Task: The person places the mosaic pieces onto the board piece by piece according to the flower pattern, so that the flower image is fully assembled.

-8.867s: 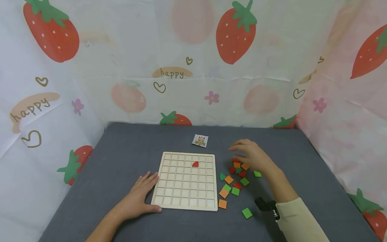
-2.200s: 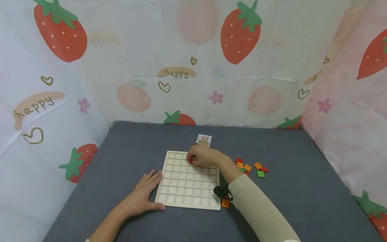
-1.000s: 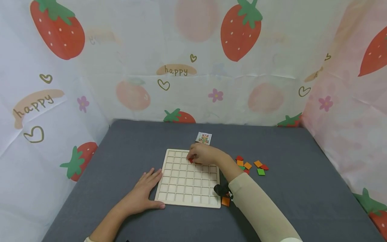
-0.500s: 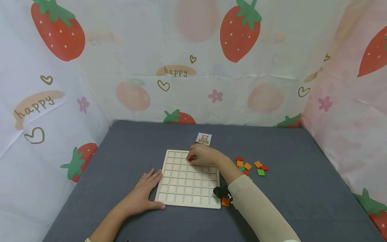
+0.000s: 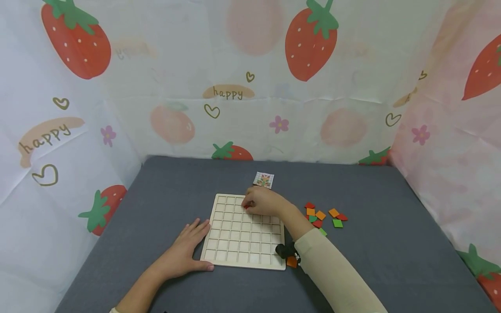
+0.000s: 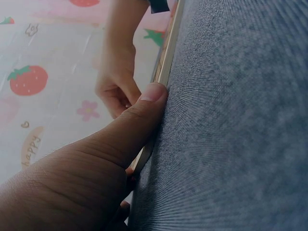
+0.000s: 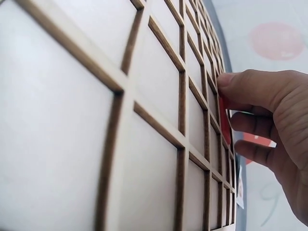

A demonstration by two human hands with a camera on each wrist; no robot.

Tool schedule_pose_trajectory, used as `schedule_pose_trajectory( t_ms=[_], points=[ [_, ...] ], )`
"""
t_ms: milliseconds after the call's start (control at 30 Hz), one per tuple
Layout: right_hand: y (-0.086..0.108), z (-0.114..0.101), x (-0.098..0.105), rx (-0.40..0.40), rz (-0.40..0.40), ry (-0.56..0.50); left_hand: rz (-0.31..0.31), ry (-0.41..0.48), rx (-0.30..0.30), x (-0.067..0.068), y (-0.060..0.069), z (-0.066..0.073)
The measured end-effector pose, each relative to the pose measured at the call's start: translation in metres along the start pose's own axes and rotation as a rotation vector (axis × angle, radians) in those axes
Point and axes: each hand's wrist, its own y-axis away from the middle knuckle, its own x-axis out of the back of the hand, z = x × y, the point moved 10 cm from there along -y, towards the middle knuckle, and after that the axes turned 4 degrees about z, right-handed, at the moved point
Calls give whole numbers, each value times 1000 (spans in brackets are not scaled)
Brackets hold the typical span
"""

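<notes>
Grey bench point(image 5: 176, 182) with a gridded wooden board point(image 5: 232, 243) on it, right hand point(image 5: 270, 202) over the 12 o'clock side, left hand point(image 5: 182, 252) at about 8, fingers spread. Printed card point(image 5: 264, 179) just past 12, loose tiles point(image 5: 320, 215) around 3, and the right fingers are pinching a red piece point(image 7: 224, 120) near the board's 12.

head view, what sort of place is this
Probably a small screened-off tabletop booth, perhaps for recording: strawberry-print cloth hangs around three sides of the gray-covered table, and a black device sits at the right sleeve's cuff.
</notes>
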Motion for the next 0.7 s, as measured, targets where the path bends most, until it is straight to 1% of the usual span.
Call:
schedule_pose_trajectory(
  t_ms=[333,700],
  points=[
    [1,1,3,-9,36,21,-1,10,7,1,-1,1],
    [5,4,4,-36,33,-41,-9,15,21,-1,-1,-1]
  ],
)
